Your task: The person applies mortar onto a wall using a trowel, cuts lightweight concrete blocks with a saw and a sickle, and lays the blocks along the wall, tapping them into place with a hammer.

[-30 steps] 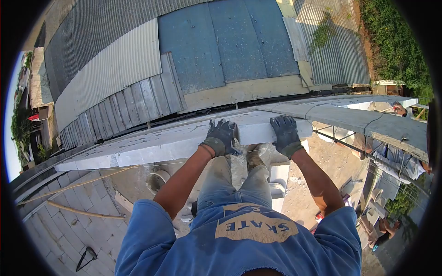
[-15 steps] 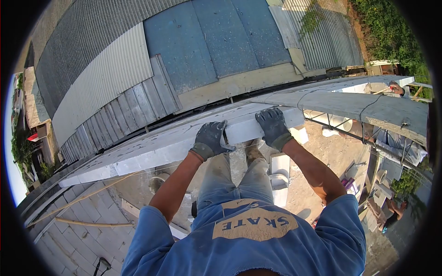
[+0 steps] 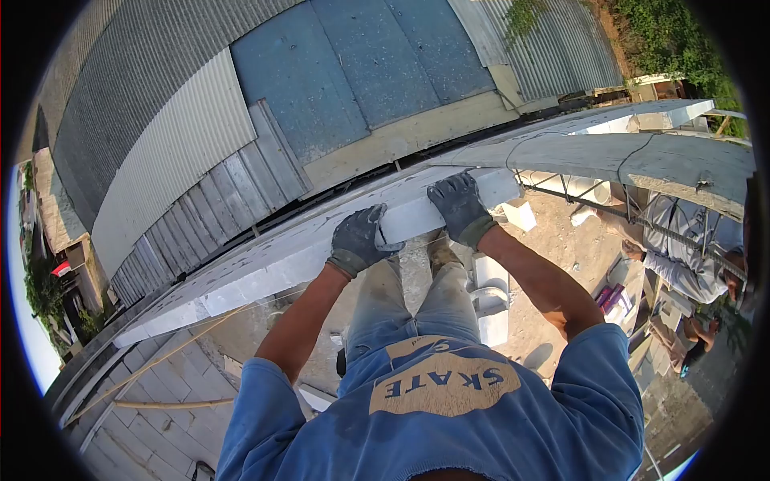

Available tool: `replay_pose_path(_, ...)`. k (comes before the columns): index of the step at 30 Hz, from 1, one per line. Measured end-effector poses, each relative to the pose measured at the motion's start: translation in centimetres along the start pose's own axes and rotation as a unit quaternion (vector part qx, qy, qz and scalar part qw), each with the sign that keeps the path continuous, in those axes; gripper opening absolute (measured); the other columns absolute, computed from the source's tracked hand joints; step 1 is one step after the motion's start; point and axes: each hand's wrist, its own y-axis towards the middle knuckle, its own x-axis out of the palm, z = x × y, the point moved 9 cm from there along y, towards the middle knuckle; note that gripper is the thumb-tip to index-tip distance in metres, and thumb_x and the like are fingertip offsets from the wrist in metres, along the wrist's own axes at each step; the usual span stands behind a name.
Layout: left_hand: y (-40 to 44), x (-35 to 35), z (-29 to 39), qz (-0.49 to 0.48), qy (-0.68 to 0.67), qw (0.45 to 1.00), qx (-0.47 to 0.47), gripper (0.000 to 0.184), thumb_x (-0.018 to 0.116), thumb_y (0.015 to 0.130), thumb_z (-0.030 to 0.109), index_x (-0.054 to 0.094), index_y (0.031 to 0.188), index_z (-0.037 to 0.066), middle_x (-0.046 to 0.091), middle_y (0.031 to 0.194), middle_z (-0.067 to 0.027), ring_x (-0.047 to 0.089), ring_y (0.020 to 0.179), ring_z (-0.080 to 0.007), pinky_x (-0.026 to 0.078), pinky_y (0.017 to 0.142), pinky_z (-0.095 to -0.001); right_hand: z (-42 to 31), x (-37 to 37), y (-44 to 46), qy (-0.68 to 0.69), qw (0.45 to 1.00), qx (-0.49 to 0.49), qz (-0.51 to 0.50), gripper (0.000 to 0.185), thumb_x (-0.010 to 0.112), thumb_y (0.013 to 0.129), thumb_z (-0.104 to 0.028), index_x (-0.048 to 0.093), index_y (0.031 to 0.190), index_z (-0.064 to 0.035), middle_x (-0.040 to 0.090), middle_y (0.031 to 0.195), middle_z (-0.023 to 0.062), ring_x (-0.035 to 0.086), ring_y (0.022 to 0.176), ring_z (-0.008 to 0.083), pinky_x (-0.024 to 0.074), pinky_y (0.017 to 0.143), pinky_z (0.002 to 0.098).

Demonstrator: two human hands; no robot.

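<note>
My left hand [image 3: 358,239], in a dark grey work glove, grips the front edge of a white building block [image 3: 411,221] near its left end. Its fingers reach over the top and a dark joint line shows beside it. Farther right on the same block, my right hand [image 3: 461,210], gloved alike, has its fingers bent over the upper edge. The block sits in line with the pale blocks of a long wall top [image 3: 257,272]. The undersides of both hands are hidden.
A grey plank [image 3: 593,156] with wire ties and a rebar frame [image 3: 561,188] lie to the right. Beyond the wall are corrugated roofs [image 3: 184,136]. A person in light clothing [image 3: 682,248] is at the right, with another person [image 3: 696,341] below. White blocks [image 3: 491,297] stand by my legs.
The view has shifted slightly, and both hands stay on the block. A person in light clothing shows more fully at the right. The hand seen beyond the plank is no longer visible.
</note>
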Motion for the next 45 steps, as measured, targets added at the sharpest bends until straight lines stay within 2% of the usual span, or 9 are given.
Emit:
replay_pose_path(13, 0.4, 0.6, 1.5, -0.07, 0.025, 0.997, 0.006, 0.095, 0.079, 0.064, 0.065, 0.053, 0.133, 0.006, 0.063, 0.121, -0.0151, 0.065, 0.105, -0.0297, 0.053, 0.089, -0.0426, 0.4, 1.9, -0.2, 0.0, 0.997, 0.051, -0.063, 0.029, 0.055, 0.089, -0.024, 0.06, 0.116, -0.0144, 0.058, 0.116, 0.0103, 0.05, 0.121, 0.0294, 0.0324, 0.107, 0.0549)
replay_pose_path(17, 0.6, 1.9, 1.5, -0.06, 0.073, 0.995, 0.03, 0.089, 0.077, 0.069, 0.062, 0.056, 0.129, 0.0, 0.065, 0.118, -0.0171, 0.066, 0.103, -0.0334, 0.054, 0.087, -0.0418, -0.6, -5.7, -3.7, 0.059, 0.969, 0.14, 0.193, 0.032, 0.059, 0.086, -0.015, 0.061, 0.117, -0.011, 0.061, 0.114, 0.0131, 0.054, 0.118, 0.0303, 0.0385, 0.105, 0.0493)
replay_pose_path(21, 0.2, 3.4, 0.2, -0.084, 0.079, 0.993, 0.035, 0.085, 0.076, 0.071, 0.062, 0.058, 0.124, -0.001, 0.066, 0.112, -0.0215, 0.067, 0.1, -0.036, 0.055, 0.086, -0.0419, -0.3, -7.4, -16.0, 0.189, 0.778, 0.387, 0.458, 0.037, 0.063, 0.082, -0.006, 0.062, 0.119, -0.0077, 0.065, 0.112, 0.0159, 0.059, 0.114, 0.0312, 0.0446, 0.102, 0.0437)
replay_pose_path(24, 1.4, 3.1, 1.8, -0.104, 0.123, 0.985, 0.064, 0.079, 0.076, 0.073, 0.057, 0.06, 0.119, -0.005, 0.069, 0.101, -0.0241, 0.068, 0.089, -0.0393, 0.055, 0.079, -0.0425, 3.9, 13.2, -22.6, 0.442, 0.462, 0.658, 0.398, 0.029, 0.065, 0.087, -0.01, 0.066, 0.116, -0.0084, 0.068, 0.102, 0.0082, 0.064, 0.098, 0.023, 0.0502, 0.09, 0.0397)
replay_pose_path(27, 1.2, 3.2, 1.8, -0.092, 0.111, 0.986, 0.083, 0.077, 0.077, 0.074, 0.053, 0.059, 0.121, -0.005, 0.069, 0.101, -0.024, 0.068, 0.09, -0.0397, 0.055, 0.079, -0.0435, 9.1, 27.3, -19.4, 0.693, 0.252, 0.491, 0.463, 0.025, 0.065, 0.093, -0.018, 0.069, 0.116, -0.0096, 0.068, 0.104, 0.0004, 0.062, 0.089, 0.0141, 0.0502, 0.082, 0.0335)
replay_pose_path(32, 0.9, 4.2, 0.2, -0.089, 0.094, 0.983, 0.127, 0.076, 0.079, 0.075, 0.044, 0.054, 0.123, -0.009, 0.066, 0.108, -0.0286, 0.066, 0.094, -0.0423, 0.054, 0.081, -0.0453, 15.1, 30.3, -14.2, 0.763, 0.178, 0.388, 0.485, 0.03, 0.061, 0.091, -0.009, 0.068, 0.121, -0.0086, 0.069, 0.103, -0.0007, 0.06, 0.092, 0.0128, 0.0488, 0.082, 0.0297)
replay_pose_path(36, 0.7, 4.8, -0.5, -0.083, 0.154, 0.973, 0.153, 0.075, 0.079, 0.075, 0.044, 0.054, 0.122, -0.01, 0.066, 0.107, -0.0293, 0.066, 0.093, -0.0432, 0.054, 0.081, -0.0465, 19.1, 30.7, -10.5, 0.514, 0.531, 0.509, 0.442, 0.026, 0.056, 0.084, -0.02, 0.07, 0.1, -0.0052, 0.07, 0.095, 0.0201, 0.068, 0.085, 0.0327, 0.0531, 0.075, 0.0405)
replay_pose_path(38, 0.2, 4.3, 0.4, -0.056, 0.151, 0.968, 0.195, 0.063, 0.078, 0.079, 0.035, 0.056, 0.116, -0.011, 0.066, 0.104, -0.0305, 0.066, 0.092, -0.0455, 0.053, 0.078, -0.049, 18.6, 32.5, -10.1, 0.519, 0.487, 0.523, 0.469, 0.027, 0.057, 0.083, -0.025, 0.07, 0.097, -0.006, 0.068, 0.095, 0.0226, 0.068, 0.086, 0.0354, 0.0535, 0.076, 0.0417)
replay_pose_path(45, 0.5, 4.4, -0.3, -0.068, 0.16, 0.972, 0.156, 0.08, 0.079, 0.072, 0.048, 0.055, 0.12, -0.011, 0.065, 0.109, -0.0289, 0.066, 0.093, -0.0431, 0.054, 0.081, -0.0462, 19.3, 30.7, -10.3, 0.453, 0.593, 0.558, 0.363, 0.025, 0.061, 0.077, -0.024, 0.073, 0.094, -0.0101, 0.07, 0.093, 0.0198, 0.068, 0.086, 0.0373, 0.0539, 0.077, 0.0437)
